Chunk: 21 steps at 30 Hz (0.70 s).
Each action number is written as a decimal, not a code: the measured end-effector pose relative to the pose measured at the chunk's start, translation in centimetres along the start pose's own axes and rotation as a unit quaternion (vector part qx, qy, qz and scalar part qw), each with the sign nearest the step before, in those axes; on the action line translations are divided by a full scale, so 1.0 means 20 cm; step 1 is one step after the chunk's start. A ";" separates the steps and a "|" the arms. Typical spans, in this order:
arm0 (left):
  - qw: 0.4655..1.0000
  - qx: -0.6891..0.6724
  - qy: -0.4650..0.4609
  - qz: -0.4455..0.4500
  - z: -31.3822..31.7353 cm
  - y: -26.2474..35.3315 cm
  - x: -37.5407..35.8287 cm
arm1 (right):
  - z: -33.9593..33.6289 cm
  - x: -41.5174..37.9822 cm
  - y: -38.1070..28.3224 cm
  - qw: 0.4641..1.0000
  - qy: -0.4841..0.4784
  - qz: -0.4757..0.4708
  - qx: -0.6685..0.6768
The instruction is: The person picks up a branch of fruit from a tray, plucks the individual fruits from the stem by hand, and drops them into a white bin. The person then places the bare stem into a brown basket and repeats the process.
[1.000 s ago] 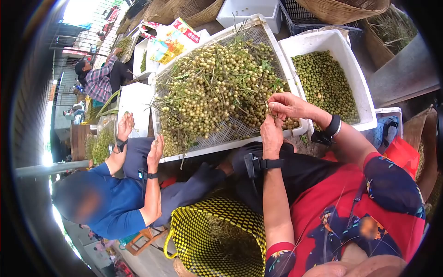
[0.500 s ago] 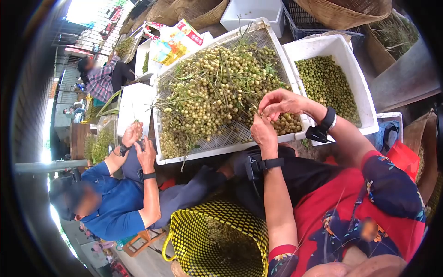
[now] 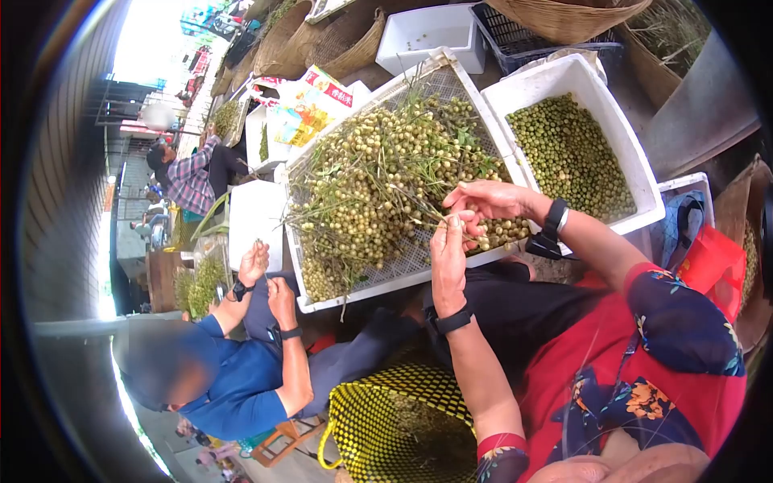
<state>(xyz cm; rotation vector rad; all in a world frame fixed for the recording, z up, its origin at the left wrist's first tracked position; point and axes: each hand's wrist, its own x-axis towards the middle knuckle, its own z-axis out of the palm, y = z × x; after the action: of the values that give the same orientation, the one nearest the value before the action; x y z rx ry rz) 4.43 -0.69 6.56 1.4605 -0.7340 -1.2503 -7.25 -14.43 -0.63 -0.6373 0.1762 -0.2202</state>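
My left hand [image 3: 449,262] is closed at the front edge of a white mesh tray [image 3: 378,285], thumb upward, on what looks like a thin fruit twig; its fingers partly hide the grip. Just above and right of it, my right hand [image 3: 491,201] has its fingers loosely bent and apart, with nothing plainly held. The tray bears a heap of small round yellow-green fruits [image 3: 362,173] on twigs and leaves. Loose fruits [image 3: 507,233] lie at its near right corner, below my right hand.
Right of the tray stands a white foam box [image 3: 636,165] of loose green fruits [image 3: 568,145]. A yellow-black woven basket [image 3: 378,402] is below. At left sits a co-worker in a blue shirt [image 3: 250,394], hands raised; another person [image 3: 193,173] sits farther back. A red container [image 3: 713,270] is right.
My right hand has parted from the left and its fingers have opened out. My left thumb now points up. The view has shifted, and the co-worker's hands are slightly lower.
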 end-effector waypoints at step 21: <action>0.988 -0.095 0.109 -0.046 -0.06 -0.15 -0.01 | -0.07 0.04 0.08 0.940 0.244 0.039 -0.233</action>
<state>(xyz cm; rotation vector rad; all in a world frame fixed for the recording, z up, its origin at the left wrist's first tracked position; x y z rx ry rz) 5.02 0.76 3.68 1.4573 -0.3941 -1.1713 -6.53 -14.14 -2.86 -1.0391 0.7478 -0.2596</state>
